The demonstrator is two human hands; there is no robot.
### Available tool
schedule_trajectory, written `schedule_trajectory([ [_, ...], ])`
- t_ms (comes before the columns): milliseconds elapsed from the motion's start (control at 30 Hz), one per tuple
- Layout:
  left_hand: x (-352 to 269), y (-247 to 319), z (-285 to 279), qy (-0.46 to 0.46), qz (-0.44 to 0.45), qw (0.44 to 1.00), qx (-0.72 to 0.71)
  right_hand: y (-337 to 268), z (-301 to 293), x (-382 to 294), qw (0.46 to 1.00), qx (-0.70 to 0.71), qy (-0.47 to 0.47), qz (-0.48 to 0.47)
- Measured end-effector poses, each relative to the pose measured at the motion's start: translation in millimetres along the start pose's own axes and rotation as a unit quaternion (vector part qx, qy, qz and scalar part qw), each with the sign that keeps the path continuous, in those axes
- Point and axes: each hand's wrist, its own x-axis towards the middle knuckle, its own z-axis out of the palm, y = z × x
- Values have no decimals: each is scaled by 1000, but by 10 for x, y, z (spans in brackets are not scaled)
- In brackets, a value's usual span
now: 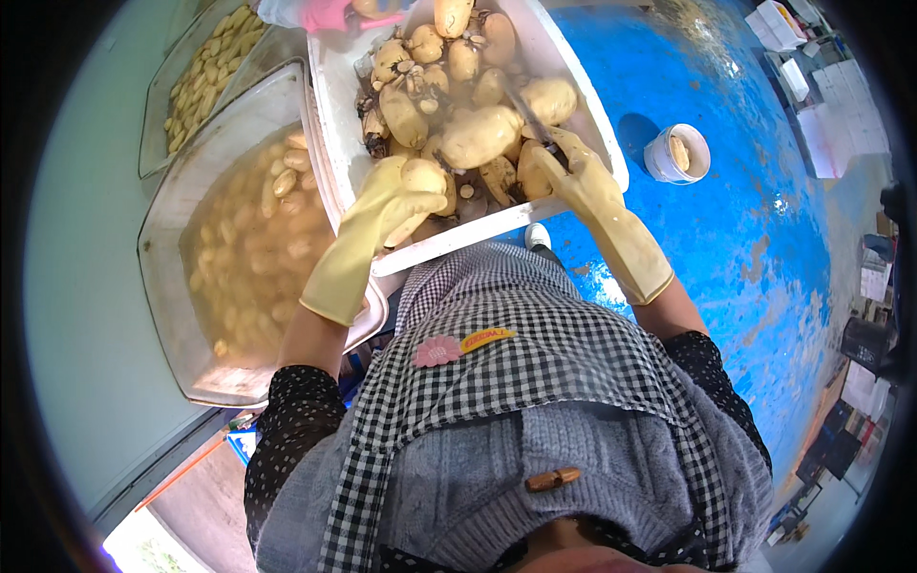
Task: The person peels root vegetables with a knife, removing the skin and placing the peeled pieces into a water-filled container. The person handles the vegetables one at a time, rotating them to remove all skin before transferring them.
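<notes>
My left hand [390, 200], in a yellow rubber glove, is closed around a lotus root segment [423, 175] at the near left of a white tub [469, 238]. Part of that segment is hidden by the glove. In my right hand [584, 175], gloved the same way, is a knife [529, 114] with a dark handle, its blade pointing away over the tub. Beneath and beyond both hands lies a heap of lotus root segments [480, 136], several with dark, muddy joints. Small cut slices [428, 106] rest among them.
To the left, a large basin [161, 301] holds lotus roots in murky water. Another basin [156, 129] with pale pieces stands beyond it. At the far rim shows another person's pink glove [333, 13]. A white bucket [663, 161] stands on the wet blue floor [723, 236].
</notes>
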Motion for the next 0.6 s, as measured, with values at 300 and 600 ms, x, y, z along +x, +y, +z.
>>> schedule_trajectory([
  [300, 307, 31, -42, 113, 31, 983, -143, -336, 268, 73, 988, -6, -13, -152],
  [600, 415, -166, -9, 111, 93, 978, -150, -344, 559, 142, 976, -146, -81, -139],
])
